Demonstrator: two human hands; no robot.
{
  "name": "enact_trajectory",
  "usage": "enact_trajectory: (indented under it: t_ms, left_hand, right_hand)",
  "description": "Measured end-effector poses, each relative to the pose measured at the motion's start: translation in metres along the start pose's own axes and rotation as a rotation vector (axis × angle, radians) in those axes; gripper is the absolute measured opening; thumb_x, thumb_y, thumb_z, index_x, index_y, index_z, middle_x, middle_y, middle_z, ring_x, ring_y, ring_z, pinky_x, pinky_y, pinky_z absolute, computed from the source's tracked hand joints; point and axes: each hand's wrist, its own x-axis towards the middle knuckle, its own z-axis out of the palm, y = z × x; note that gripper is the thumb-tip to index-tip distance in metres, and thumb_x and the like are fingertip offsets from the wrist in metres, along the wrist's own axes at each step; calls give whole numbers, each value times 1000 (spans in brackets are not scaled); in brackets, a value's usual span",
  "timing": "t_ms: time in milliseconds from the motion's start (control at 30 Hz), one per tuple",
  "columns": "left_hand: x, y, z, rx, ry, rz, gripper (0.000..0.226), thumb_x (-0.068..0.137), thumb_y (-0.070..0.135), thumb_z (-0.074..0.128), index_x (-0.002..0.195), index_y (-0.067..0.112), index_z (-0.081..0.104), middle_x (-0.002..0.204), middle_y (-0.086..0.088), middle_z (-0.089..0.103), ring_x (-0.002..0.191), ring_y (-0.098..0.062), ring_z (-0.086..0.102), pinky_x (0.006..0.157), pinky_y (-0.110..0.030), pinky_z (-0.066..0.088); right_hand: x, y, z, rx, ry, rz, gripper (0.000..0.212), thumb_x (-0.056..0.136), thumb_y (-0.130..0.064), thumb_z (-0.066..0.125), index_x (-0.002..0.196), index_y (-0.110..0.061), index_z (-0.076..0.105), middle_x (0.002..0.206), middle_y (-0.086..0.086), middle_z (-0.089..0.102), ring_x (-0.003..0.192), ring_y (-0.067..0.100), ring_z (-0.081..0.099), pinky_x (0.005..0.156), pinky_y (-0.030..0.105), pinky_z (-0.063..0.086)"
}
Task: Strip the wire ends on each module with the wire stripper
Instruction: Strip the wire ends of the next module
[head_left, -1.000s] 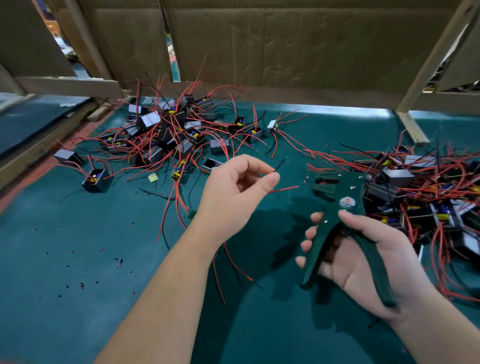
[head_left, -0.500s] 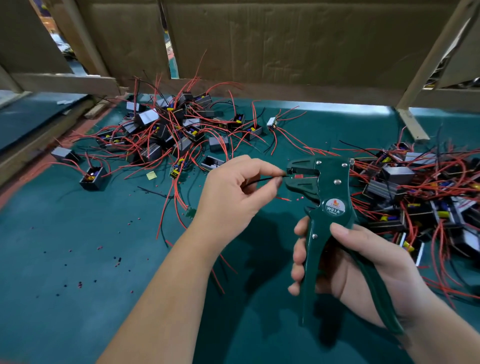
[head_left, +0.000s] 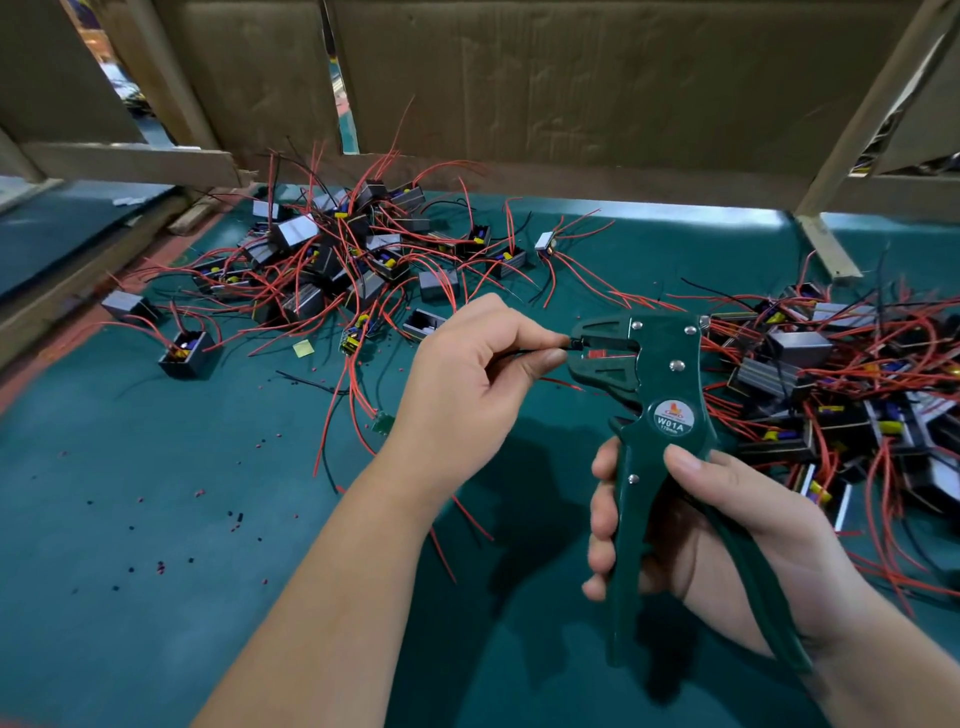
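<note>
Wrapping both handles of the wire stripper (head_left: 670, 415), my right hand (head_left: 737, 540) sits lowest in the frame, right of centre, with fingers curled round the front handle and the thumb up near the round label. The handles stand spread, so I judge the squeeze is yet to come.

Just above and to the left, my left hand (head_left: 467, 395) pinches a black wire (head_left: 570, 345) between thumb and forefinger, its tip inside the tool's mouth. A second ago that hand held a red wire in open air and the tool hung lower to the right. Since then the tool has come up and the black end has gone in, so this cut is lined up.

Red wires trail under my left wrist toward what may be a small green board (head_left: 383, 422); the module itself I cannot make out.

Red and black bits (head_left: 161, 568) dot the green mat (head_left: 130, 623) at lower left. Higher up, an open black case (head_left: 189, 354) at middle left holds yellow and blue parts. Beyond it, one pile of modules (head_left: 332, 260) lies left of centre and a second pile (head_left: 831, 374) at the right edge. Cardboard (head_left: 571, 78) closes the top.
</note>
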Motion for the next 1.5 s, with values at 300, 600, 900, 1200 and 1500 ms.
enact_trajectory:
  t_ms: [300,600,900,1200,1500]
  left_hand:
    - [1,-1,-1,-55,12,28,18,81,2,69,92,17,68,74,-3,54,71,-4,49,69,-13,38]
    - [1,-1,-1,-26,18,39,22,79,9,71,95,24,67,71,-12,52,66,-19,48,59,-28,37]
    - [0,-12,-4,29,-244,-218,69,72,31,81,131,35,45,100,9,48,59,-3,45,62,-9,36]
    - [-6,-21,-2,484,-426,-350,58,75,48,73,125,24,57,113,3,50,99,-10,49,94,-23,38]
    - [-9,-3,-12,988,-462,-431,49,62,69,59,83,24,54,76,6,60,88,-22,60,73,-35,25]
  right_hand:
    - [-2,-3,-3,30,-47,39,50,68,-43,81,98,-5,69,80,20,64,69,32,65,65,47,56]
    - [0,-2,0,-13,51,26,55,55,-47,86,88,-6,70,71,19,61,59,31,62,55,46,55]
    - [2,4,4,-61,349,-62,47,59,-52,80,70,-11,61,57,12,49,40,22,46,38,26,40]
    - [14,7,-7,34,432,-354,29,70,-19,52,96,-7,58,85,16,65,70,29,65,65,43,58]
    - [10,2,-3,138,386,-191,31,63,-21,60,88,-4,68,88,21,65,68,32,65,60,45,58]
